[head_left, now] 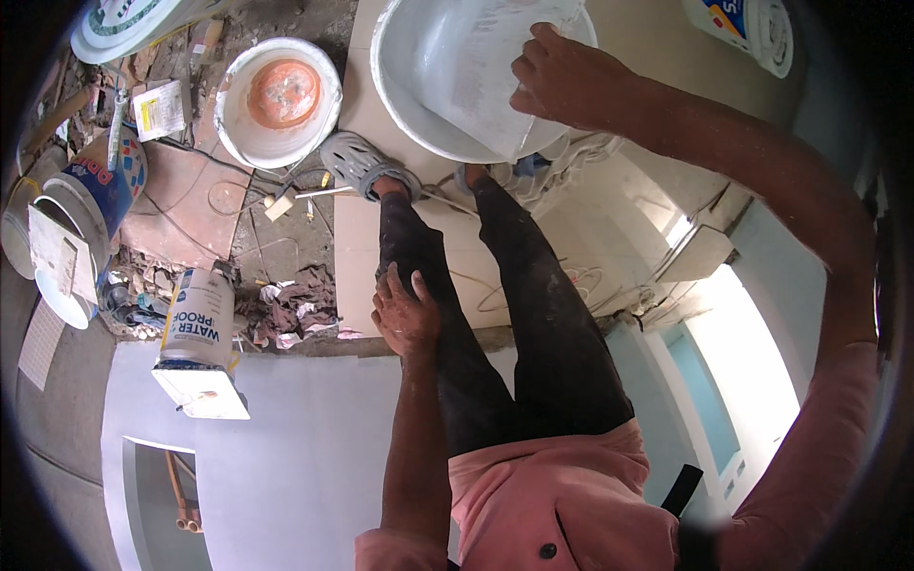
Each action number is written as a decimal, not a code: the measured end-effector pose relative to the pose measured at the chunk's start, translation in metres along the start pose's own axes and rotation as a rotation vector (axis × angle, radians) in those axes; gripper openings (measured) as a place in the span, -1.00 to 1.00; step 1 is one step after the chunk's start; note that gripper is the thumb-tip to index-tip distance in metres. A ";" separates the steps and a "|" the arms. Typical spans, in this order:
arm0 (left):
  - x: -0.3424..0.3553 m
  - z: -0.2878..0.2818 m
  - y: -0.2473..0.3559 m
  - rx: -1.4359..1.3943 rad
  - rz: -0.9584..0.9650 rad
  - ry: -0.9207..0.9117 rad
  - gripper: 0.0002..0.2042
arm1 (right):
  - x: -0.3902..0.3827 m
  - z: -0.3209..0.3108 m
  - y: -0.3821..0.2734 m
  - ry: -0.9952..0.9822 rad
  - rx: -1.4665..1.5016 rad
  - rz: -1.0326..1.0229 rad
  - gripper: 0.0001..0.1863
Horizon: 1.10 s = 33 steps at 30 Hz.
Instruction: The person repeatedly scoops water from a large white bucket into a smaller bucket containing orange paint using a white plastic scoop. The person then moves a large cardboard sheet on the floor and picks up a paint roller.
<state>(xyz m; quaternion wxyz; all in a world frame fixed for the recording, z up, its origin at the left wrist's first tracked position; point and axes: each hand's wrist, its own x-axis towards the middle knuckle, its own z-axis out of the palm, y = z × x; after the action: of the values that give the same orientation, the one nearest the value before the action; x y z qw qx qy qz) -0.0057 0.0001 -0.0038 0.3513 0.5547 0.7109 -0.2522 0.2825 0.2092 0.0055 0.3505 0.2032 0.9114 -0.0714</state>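
My right hand is closed on a flat, pale, straight-edged board or scraper, tilted inside a large white tub at the top centre; what lies under it is partly hidden. My left hand rests on my left leg, fingers apart and holding nothing. My grey clog stands beside the tub, and a smaller white bucket with orange residue inside is to its left.
Stacked buckets, a white-and-blue bucket, a square tile and cables lie on the rubble-strewn floor at left. Pale floor tiles are under me. Another white container stands at upper right. A bright opening is at right.
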 end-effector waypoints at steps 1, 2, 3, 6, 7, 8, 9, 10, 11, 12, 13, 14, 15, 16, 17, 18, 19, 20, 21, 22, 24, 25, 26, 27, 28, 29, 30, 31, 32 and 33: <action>0.000 -0.001 0.001 -0.002 -0.001 -0.001 -0.58 | -0.002 -0.001 0.000 0.008 -0.010 -0.012 -0.88; 0.000 -0.001 0.001 -0.004 -0.002 -0.002 -0.59 | -0.005 -0.001 0.000 0.017 -0.020 -0.024 -0.87; -0.002 -0.003 0.002 -0.005 -0.015 -0.007 -0.58 | 0.000 0.005 0.001 0.056 -0.005 -0.008 -0.87; 0.000 0.000 -0.002 -0.013 -0.021 -0.007 -0.58 | 0.023 0.039 -0.006 0.125 0.031 0.050 -0.86; 0.000 0.002 -0.004 -0.011 -0.010 0.004 -0.58 | 0.029 0.050 -0.009 0.127 0.042 0.071 -0.85; 0.001 0.003 -0.005 -0.008 0.000 0.015 -0.58 | 0.036 0.060 -0.011 0.129 0.054 0.092 -0.85; 0.003 0.003 -0.004 -0.005 0.002 0.003 -0.58 | 0.041 0.072 -0.015 0.186 0.074 0.145 -0.85; 0.002 0.001 -0.001 -0.002 -0.007 -0.010 -0.58 | 0.047 0.080 -0.018 0.248 0.095 0.189 -0.84; 0.001 0.000 0.000 0.001 -0.015 -0.023 -0.58 | 0.051 0.088 -0.021 0.309 0.116 0.235 -0.84; 0.000 0.002 0.000 0.001 -0.015 -0.019 -0.58 | 0.055 0.086 -0.019 0.328 0.116 0.279 -0.81; -0.001 0.003 -0.001 0.000 -0.013 -0.016 -0.58 | 0.060 0.085 -0.016 0.346 0.115 0.325 -0.79; -0.001 0.004 -0.001 -0.001 -0.010 -0.012 -0.58 | 0.063 0.083 -0.013 0.363 0.113 0.372 -0.76; -0.001 0.003 0.000 0.001 -0.018 -0.016 -0.58 | 0.065 0.080 -0.009 0.325 0.243 0.451 -0.75; -0.001 0.002 0.000 0.004 -0.026 -0.020 -0.58 | 0.066 0.076 -0.004 0.286 0.373 0.530 -0.74; -0.002 0.000 0.001 0.006 -0.035 -0.023 -0.58 | 0.067 0.073 0.000 0.246 0.504 0.606 -0.72; -0.002 0.000 0.001 0.007 -0.031 -0.018 -0.58 | 0.062 0.072 0.001 0.227 0.626 0.730 -0.69; -0.002 0.000 0.001 0.009 -0.028 -0.014 -0.58 | 0.061 0.078 0.002 0.215 0.677 0.808 -0.67; -0.001 0.000 0.001 0.010 -0.025 -0.009 -0.58 | 0.061 0.093 0.000 0.203 0.728 0.887 -0.65; 0.000 0.000 0.003 0.009 -0.004 -0.010 -0.58 | 0.055 0.112 -0.003 0.185 0.777 0.981 -0.64; 0.000 0.000 0.003 0.009 -0.001 -0.012 -0.58 | 0.049 0.124 -0.009 0.250 0.774 0.948 -0.59; -0.001 0.001 0.002 0.012 0.002 -0.012 -0.58 | 0.048 0.134 -0.029 0.194 1.058 1.266 -0.62; -0.001 0.001 0.001 0.015 -0.003 -0.008 -0.59 | 0.047 0.128 -0.037 0.162 1.202 1.418 -0.63; -0.001 0.001 0.001 0.018 -0.006 -0.005 -0.59 | 0.047 0.121 -0.046 0.261 1.567 1.505 -0.65; -0.001 0.001 0.001 0.017 -0.002 -0.004 -0.59 | 0.045 0.107 -0.056 0.365 1.937 1.574 -0.66; -0.001 0.000 0.002 0.016 0.002 -0.002 -0.59 | 0.044 0.094 -0.065 0.479 2.317 1.607 -0.67; -0.001 0.000 0.003 0.016 0.005 -0.001 -0.59 | 0.044 0.083 -0.075 0.510 2.532 1.653 -0.70; -0.002 0.000 0.003 0.020 0.006 -0.004 -0.59 | 0.045 0.071 -0.084 0.542 2.750 1.689 -0.71; -0.002 -0.001 0.004 0.022 0.009 -0.005 -0.59 | 0.045 0.054 -0.093 0.708 2.973 1.707 -0.73; -0.002 -0.001 0.004 0.026 0.010 -0.007 -0.58 | 0.047 0.037 -0.103 0.890 3.197 1.700 -0.75; -0.002 -0.001 0.004 0.029 0.014 -0.006 -0.58 | 0.047 0.016 -0.108 1.008 3.366 1.682 -0.77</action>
<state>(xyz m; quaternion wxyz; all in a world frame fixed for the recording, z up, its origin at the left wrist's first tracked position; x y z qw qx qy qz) -0.0014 0.0005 -0.0016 0.3473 0.5639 0.7021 -0.2616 0.2154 0.1221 -0.0386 0.4830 -0.5898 0.3902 0.5163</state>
